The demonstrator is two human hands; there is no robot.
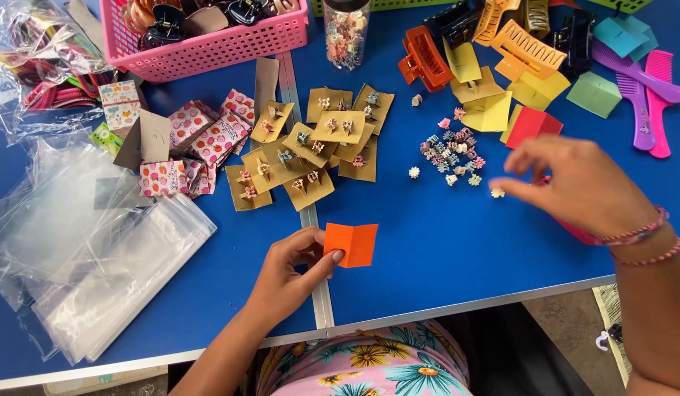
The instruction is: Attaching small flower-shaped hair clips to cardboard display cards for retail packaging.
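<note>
My left hand (289, 271) pinches a small folded orange card (352, 243) by its left edge, near the front of the blue table (428, 249). My right hand (575, 183) hovers to the right, fingers stretched toward a tiny pale hair clip (497, 193) lying on the table; it looks empty. A loose heap of tiny pastel clips (452, 152) lies just left of that hand. Several tan cards with tiny clips fastened on them (318, 147) are piled at the table's middle.
A pink basket (208, 44) of large claw clips stands at the back left, with a clear jar of tiny clips (346, 33) beside it. Clear plastic sleeves (98, 249) cover the left. Patterned cards (200, 139), coloured folded cards (501, 103), large claw clips (428, 59) and combs (648, 88) lie around.
</note>
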